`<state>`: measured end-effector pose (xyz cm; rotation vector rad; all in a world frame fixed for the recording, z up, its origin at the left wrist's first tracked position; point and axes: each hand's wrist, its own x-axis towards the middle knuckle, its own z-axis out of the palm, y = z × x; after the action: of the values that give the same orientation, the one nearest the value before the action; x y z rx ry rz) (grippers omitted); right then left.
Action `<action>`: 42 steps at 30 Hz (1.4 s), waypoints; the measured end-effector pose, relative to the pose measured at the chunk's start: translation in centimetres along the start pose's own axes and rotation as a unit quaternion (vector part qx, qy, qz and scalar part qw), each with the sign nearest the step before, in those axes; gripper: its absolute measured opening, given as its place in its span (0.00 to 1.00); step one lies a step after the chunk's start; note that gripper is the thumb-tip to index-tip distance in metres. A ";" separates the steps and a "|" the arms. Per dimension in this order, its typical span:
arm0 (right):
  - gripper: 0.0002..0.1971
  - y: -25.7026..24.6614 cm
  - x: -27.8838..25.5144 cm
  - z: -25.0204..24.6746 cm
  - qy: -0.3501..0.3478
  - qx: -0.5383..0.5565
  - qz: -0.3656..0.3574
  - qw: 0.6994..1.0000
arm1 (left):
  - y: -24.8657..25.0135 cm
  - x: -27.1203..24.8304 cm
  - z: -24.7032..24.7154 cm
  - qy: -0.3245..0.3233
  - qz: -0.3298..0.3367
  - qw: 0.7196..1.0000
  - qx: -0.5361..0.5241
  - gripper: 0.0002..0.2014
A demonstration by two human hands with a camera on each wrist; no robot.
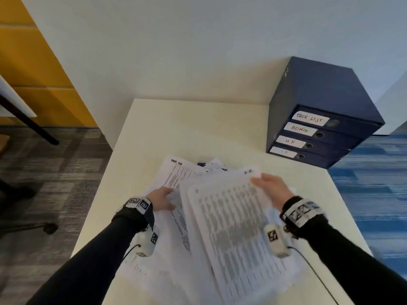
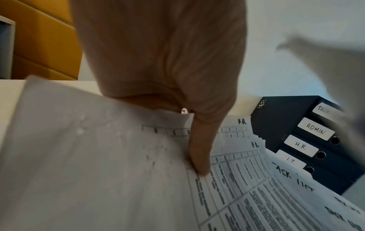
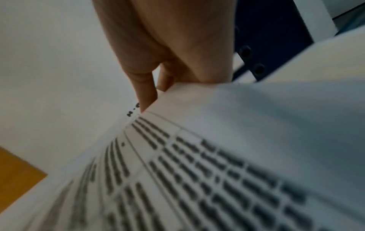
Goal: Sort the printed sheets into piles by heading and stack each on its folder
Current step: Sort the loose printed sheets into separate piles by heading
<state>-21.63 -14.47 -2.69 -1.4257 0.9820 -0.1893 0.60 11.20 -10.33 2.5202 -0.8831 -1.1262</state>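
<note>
A loose heap of printed sheets (image 1: 176,179) covers the near half of the white table (image 1: 220,128); headings such as TASK LIST and H.R. show. My right hand (image 1: 267,188) pinches the top right edge of a bundle of table-printed sheets (image 1: 233,230), lifted and blurred; in the right wrist view the fingers (image 3: 146,93) curl over the bundle's edge (image 3: 237,140). My left hand (image 1: 161,200) grips the left side of the heap, its thumb (image 2: 199,156) pressing on a sheet (image 2: 237,179) while another sheet (image 2: 88,148) curls over the fingers. The folders (image 1: 312,137) stand stacked at the back right.
The dark blue folder stack (image 2: 308,140) bears labels TASK LIST, ADMIN, H.R. and I.T. on its spines. The table meets a white wall at the back. Grey carpet and a chair base (image 1: 44,227) lie to the left, blue carpet (image 1: 374,194) to the right.
</note>
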 end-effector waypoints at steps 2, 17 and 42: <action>0.30 3.5 0.0 1.2 -0.020 -0.037 0.034 0.999 | 1.0 -0.1 -0.1 0.015 0.027 0.999 -0.008 0.31; 0.12 6.3 1.2 4.9 -0.114 -0.004 0.039 0.993 | 3.9 0.4 -0.5 -0.041 0.077 0.996 -0.006 0.24; 0.21 11.8 5.9 0.9 -0.052 -0.282 0.063 0.956 | 0.5 -1.2 -0.8 -0.063 0.092 0.994 0.008 0.08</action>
<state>-22.57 -15.22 -15.85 -1.8585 1.0835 0.2829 0.30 11.54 -8.85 2.3431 -1.1354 -1.2326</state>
